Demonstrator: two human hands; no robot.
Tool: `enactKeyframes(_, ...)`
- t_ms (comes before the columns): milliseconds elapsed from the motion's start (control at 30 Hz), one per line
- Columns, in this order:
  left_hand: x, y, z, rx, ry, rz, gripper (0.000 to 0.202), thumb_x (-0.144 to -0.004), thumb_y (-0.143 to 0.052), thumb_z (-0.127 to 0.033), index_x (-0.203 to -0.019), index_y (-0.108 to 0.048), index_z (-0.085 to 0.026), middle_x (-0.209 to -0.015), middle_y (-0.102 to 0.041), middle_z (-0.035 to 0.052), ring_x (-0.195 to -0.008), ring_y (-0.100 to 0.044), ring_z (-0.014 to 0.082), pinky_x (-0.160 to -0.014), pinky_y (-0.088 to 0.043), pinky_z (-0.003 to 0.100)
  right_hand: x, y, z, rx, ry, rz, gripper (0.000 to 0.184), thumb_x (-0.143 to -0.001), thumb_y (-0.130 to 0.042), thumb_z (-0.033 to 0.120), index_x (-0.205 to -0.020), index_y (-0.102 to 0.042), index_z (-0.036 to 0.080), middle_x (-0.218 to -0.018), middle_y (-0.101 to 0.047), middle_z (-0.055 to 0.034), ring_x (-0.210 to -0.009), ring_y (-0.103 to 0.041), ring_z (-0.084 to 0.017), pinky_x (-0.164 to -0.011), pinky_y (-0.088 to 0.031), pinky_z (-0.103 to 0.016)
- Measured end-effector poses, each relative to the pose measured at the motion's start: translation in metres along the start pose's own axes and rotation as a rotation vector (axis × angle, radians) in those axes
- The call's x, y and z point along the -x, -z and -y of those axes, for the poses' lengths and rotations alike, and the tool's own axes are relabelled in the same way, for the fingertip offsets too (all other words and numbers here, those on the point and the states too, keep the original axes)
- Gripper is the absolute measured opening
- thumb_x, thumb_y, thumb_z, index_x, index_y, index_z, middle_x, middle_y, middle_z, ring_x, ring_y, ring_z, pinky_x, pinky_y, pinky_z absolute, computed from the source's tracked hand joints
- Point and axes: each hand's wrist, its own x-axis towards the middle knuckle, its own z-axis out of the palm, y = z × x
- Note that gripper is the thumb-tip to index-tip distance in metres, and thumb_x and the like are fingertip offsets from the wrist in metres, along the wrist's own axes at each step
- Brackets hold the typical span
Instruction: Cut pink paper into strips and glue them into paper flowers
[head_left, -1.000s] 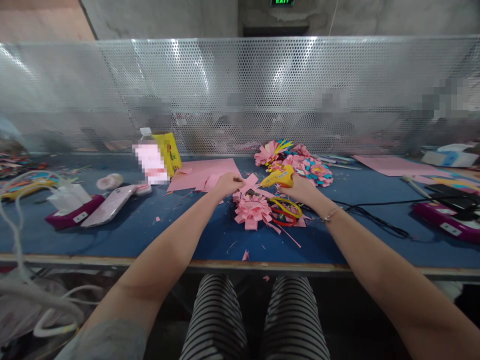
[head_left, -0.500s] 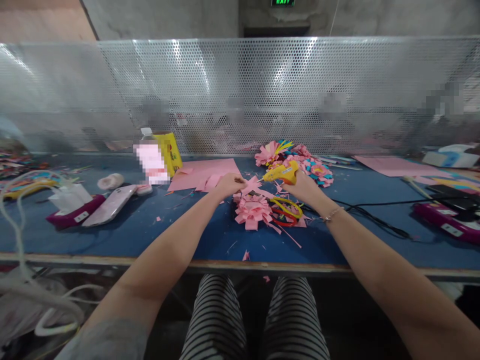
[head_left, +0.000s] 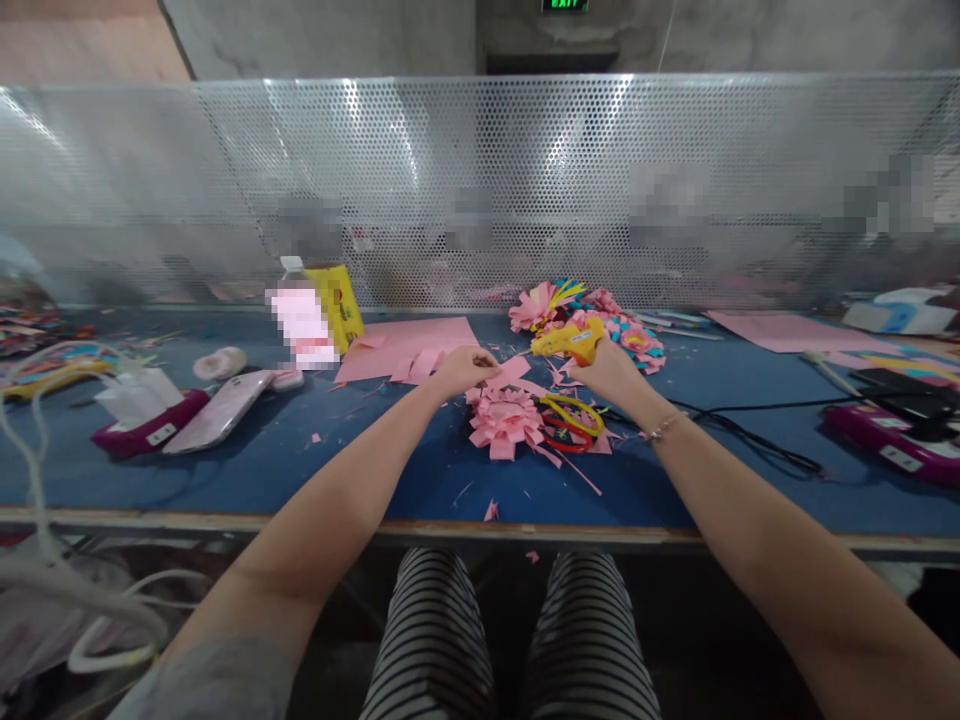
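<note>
My right hand [head_left: 606,368] is wrapped round a yellow glue gun [head_left: 568,340], whose nozzle points left. Just left of the nozzle, my left hand [head_left: 469,370] pinches a pink paper piece [head_left: 513,374] between its fingers. Below both hands a pink paper flower [head_left: 506,422] lies on the table. Beside it on the right are scissors with yellow handles [head_left: 576,412] and a red-handled pair [head_left: 566,437]. Finished-looking pink, blue and yellow paper flowers [head_left: 636,342] are heaped behind my right hand.
Pink paper sheets [head_left: 420,340] lie behind my left hand, near a bottle [head_left: 304,325] and a yellow packet [head_left: 341,305]. A phone [head_left: 221,410] leans on a purple power strip [head_left: 142,432]. Black cables [head_left: 757,440] cross the right side. A perforated metal screen [head_left: 450,150] borders the back.
The glue gun has drawn slightly right and away from the pink paper piece. The paper in my left hand has turned and shows a flatter strip.
</note>
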Motion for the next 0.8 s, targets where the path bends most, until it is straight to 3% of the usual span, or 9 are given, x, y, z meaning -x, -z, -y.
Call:
enactKeyframes(533,-0.0023,0.0001,0.0029,0.049,-0.042,-0.017,0.013,-0.065,-0.056,-0.024,-0.069,-0.058,-0.012,-0.058,-0.055,-0.0002,-0.050,-0.050,0.0067,-0.051,-0.043,0.021,-0.0008,0.0012,-0.0003,-0.035,-0.029,-0.018,0.037,-0.061,-0.051,0.023,-0.096,-0.050,0.012,-0.085,-0.061,-0.0117,-0.076,-0.057,-0.022,-0.059,-0.041,-0.027)
enactKeyframes(800,-0.0028,0.0021,0.0029,0.085,-0.053,-0.127,0.009,-0.064,-0.057,-0.021,-0.068,-0.058,-0.013,-0.055,-0.051,-0.0021,-0.049,-0.049,0.0055,-0.051,-0.041,0.019,0.0009,0.0031,0.0017,-0.053,-0.039,-0.026,0.039,-0.062,-0.051,0.021,-0.099,-0.051,0.012,-0.087,-0.061,-0.0116,-0.079,-0.058,-0.023,-0.059,-0.042,-0.027)
